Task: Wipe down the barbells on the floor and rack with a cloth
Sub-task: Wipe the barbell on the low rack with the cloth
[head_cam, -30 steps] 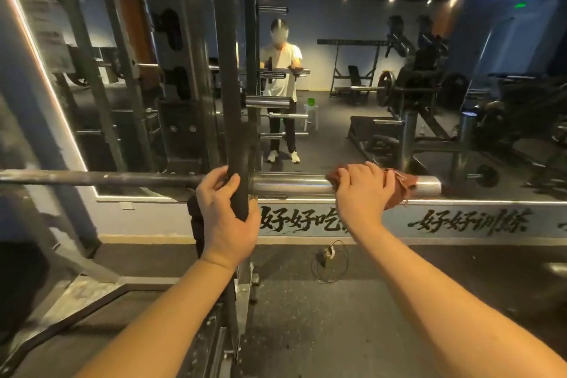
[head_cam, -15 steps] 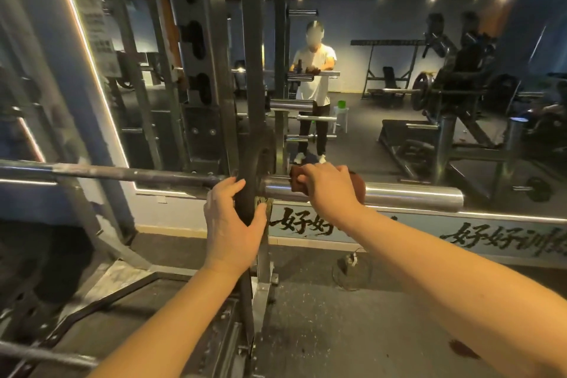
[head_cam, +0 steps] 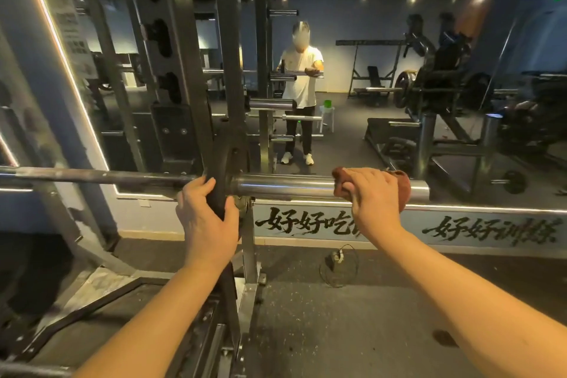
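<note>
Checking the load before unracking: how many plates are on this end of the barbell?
1: a black plate sits at the inner end of the sleeve, gripped by the left hand. The right hand holds the cloth farther out. The other end is out of view.

Steel barbell lying across the black metal rack; round weight plate left of the brown cloth on its sleeve; wall mirror behind.
</note>
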The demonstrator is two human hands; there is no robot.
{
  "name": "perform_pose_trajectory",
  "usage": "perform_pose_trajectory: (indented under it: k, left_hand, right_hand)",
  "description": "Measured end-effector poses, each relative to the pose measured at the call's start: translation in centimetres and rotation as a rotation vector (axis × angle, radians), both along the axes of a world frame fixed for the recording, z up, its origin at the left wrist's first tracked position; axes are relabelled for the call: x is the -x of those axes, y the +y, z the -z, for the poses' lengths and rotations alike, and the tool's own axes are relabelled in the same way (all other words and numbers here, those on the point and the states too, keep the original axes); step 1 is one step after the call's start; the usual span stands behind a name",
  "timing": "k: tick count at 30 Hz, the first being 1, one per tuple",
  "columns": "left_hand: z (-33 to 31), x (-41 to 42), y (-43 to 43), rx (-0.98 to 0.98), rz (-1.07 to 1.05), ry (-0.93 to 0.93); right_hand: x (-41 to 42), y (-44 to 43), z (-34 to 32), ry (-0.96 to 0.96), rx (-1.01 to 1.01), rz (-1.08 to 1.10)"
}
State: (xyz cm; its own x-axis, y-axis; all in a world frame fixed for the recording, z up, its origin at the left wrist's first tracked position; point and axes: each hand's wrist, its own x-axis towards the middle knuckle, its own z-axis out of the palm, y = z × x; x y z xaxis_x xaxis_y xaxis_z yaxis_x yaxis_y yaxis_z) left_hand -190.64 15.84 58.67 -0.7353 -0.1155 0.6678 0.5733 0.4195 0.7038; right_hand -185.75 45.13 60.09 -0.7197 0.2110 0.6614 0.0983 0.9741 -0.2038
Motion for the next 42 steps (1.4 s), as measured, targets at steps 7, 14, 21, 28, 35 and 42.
perform_pose_trajectory:
  k: [7,14,21,28,35,42]
  left_hand:
    - [-1.2,-0.2,-1.2,0.061,0.031,-0.088]
    - [-2.3,-0.6,-1.8,0.089,0.075,-0.134]
    - [-3.2,-0.5,-0.5,0.047,-0.020,-0.210]
    - [-4.5,-2.6,2.6,-0.009,-0.234,-0.296]
    - [-3.5,-4.7,3.8,0.023,-0.367,-0.397]
    - [-3.8,-4.5,2.9,0.079,-0.331,-0.511]
  right_hand:
    - [1.2,-2.1,-4.0,-0.062,0.161,0.015]
    - [3.7,-6.7,-10.2,-0.260,0.196,-0.282]
    - [10.2,-8.8,-13.3,-0.358,-0.055,-0.383]
    - [15.8,-8.0,-13.4,-0.429,-0.131,-0.671]
    - [21.1,-7.8,-11.7,-0.546,-0.137,-0.925]
    - [25.1,-8.4,-10.5,-0.639,-0.138,-0.975]
